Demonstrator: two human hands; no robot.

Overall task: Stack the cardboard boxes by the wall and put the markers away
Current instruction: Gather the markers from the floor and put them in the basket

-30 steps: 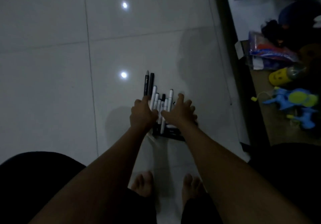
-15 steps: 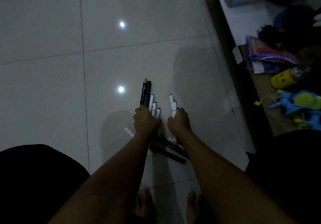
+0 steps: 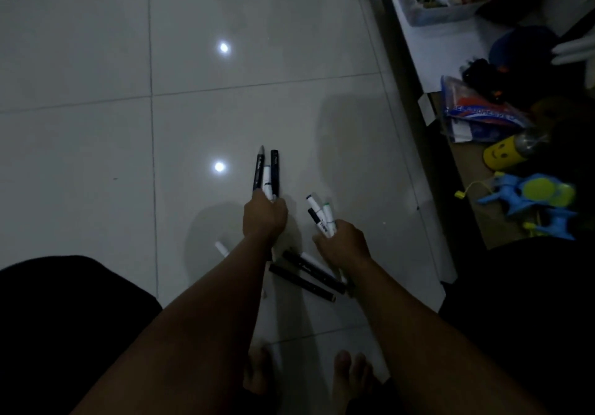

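Dim room. White tiled floor [image 3: 96, 124], glossy, with two bright light spots reflected on it. Along the right edge runs a low shelf [image 3: 428, 60] crowded with clutter: a clear tub [image 3: 450, 8] at the far end, a printed plastic bag [image 3: 476, 118], a yellow smiley bottle [image 3: 502, 155] and a blue-and-green toy [image 3: 531, 202] nearer.

Two bare forearms reach forward and down from the bottom of the view; bare toes show on the floor beneath them.

Left hand [image 3: 264, 218]: fingers curled round a bundle of markers [image 3: 266, 174], two black and one white, which stick out forward past the knuckles. A white marker end [image 3: 222, 248] shows just left of the wrist; cannot tell whether it is in the grip or lying on the tile.

Right hand [image 3: 343, 242]: curled round a second bundle [image 3: 318, 213], white-bodied with dark and green caps, fanned forward and slightly left.

Loose markers [image 3: 309, 277]: about three, two black and one white, lie on the floor between the wrists, side by side and slanted, partly hidden under the right wrist.

The two hands are close but apart. No cardboard boxes in view.
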